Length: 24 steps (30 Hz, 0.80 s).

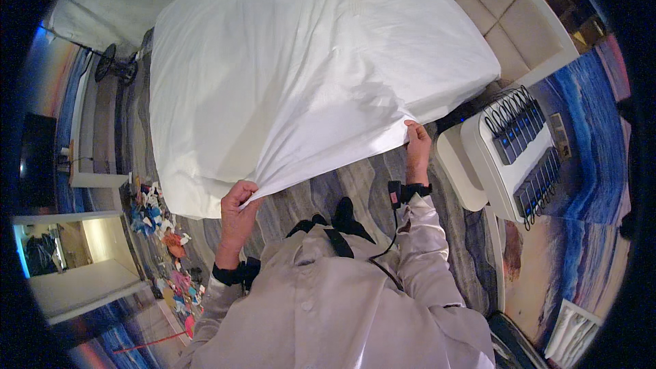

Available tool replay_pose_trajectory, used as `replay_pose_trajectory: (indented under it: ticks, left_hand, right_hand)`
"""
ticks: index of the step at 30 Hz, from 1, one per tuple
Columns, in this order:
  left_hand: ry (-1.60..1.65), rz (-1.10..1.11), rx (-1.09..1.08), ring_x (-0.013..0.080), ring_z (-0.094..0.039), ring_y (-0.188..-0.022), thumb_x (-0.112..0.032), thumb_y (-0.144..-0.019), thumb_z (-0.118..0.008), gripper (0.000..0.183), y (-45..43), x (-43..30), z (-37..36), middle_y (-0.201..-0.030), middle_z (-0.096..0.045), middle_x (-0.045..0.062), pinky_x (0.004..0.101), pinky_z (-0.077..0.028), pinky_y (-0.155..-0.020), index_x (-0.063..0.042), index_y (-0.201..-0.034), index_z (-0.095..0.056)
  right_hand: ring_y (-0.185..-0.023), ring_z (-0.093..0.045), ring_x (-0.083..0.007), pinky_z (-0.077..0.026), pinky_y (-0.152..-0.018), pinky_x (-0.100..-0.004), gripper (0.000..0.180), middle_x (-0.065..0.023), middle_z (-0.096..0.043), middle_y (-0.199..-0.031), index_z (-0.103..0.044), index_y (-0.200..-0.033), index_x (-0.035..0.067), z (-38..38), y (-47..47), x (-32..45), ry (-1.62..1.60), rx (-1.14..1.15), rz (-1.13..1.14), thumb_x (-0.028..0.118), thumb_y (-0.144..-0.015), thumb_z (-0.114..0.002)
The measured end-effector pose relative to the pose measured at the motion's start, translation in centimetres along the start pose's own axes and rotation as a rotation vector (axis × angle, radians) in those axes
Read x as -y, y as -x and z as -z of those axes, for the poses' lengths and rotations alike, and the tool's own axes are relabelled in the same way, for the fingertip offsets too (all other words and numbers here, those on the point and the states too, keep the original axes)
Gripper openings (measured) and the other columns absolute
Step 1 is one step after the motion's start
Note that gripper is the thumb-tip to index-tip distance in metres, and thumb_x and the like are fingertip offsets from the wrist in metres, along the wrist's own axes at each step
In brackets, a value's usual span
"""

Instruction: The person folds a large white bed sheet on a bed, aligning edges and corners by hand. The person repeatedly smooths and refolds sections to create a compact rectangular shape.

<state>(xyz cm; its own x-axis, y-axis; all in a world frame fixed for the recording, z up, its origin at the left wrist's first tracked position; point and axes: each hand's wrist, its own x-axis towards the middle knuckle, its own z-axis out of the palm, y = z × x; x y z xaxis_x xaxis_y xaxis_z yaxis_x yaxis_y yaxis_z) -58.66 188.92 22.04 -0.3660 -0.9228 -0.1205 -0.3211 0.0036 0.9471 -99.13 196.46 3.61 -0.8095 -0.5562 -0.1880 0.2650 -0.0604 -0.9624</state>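
Note:
A white bed sheet (307,87) covers the mattress in front of me and hangs over its near side. My left hand (239,212) pinches the sheet's edge near the mattress's lower left corner. Farther right, my right hand (417,146) grips the same edge between thumb and fingers. Between both hands the edge is drawn taut and lifted away from the mattress side, over the floor. Folds run from my left hand up across the bed. The mattress itself is hidden under the sheet.
A padded headboard (492,15) borders the bed at upper right. Beside it, a white nightstand (474,169) carries devices with cables and blue lights. Scattered multicoloured items (159,225) lie on the patterned carpet (307,210) to the left. A black fan-like object (115,64) stands at upper left.

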Motion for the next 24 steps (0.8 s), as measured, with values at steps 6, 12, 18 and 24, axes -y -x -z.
replay_pose_trajectory:
  ticks: [6,12,18,24]
  left_hand:
    - [-0.232,0.047,0.154,0.0044,-0.059,-0.075,0.003,-0.083,-0.069,0.016,0.8,1.0,1.3,-0.079,-0.064,-0.001,0.0219,-0.048,-0.071,-0.004,-0.092,-0.059]
    - [-0.249,-0.080,0.073,0.0037,-0.051,-0.067,0.001,-0.085,-0.065,0.010,2.1,3.9,3.0,-0.067,-0.056,-0.001,0.0224,-0.043,-0.063,-0.003,-0.091,-0.059]
    - [-0.306,-0.122,0.137,0.0168,-0.061,-0.070,-0.003,-0.082,-0.065,0.013,1.5,7.6,5.4,-0.075,-0.062,0.009,0.0300,-0.049,-0.066,-0.003,-0.094,-0.060]
    - [-0.481,-0.425,0.494,0.0384,-0.064,-0.079,-0.004,-0.074,-0.062,0.021,2.9,9.1,0.4,-0.081,-0.065,0.017,0.0464,-0.051,-0.068,-0.008,-0.093,-0.058]
  right_hand:
    - [-0.090,-0.063,-0.0151,-0.050,-0.080,-0.0263,0.027,-0.0063,-0.066,-0.104,-0.061,-0.117,0.001,0.4,0.8,-1.4,-0.400,-0.313,-0.154,-0.002,-0.092,-0.049]
    - [-0.084,-0.061,-0.0123,-0.047,-0.076,-0.0255,0.038,-0.0035,-0.067,-0.098,-0.062,-0.119,0.001,1.2,2.5,-0.3,-0.098,0.303,-0.081,0.009,-0.082,-0.064]
    - [-0.080,-0.059,-0.0144,-0.048,-0.069,-0.0291,0.020,-0.0040,-0.065,-0.089,-0.062,-0.107,0.003,5.4,7.2,-3.2,-0.194,0.029,-0.022,0.016,-0.095,-0.053]
    - [-0.064,-0.062,-0.0150,-0.049,-0.056,-0.0305,0.011,-0.0039,-0.065,-0.078,-0.061,-0.081,0.007,17.5,15.0,-4.4,-0.219,-0.499,-0.188,0.013,-0.088,-0.054]
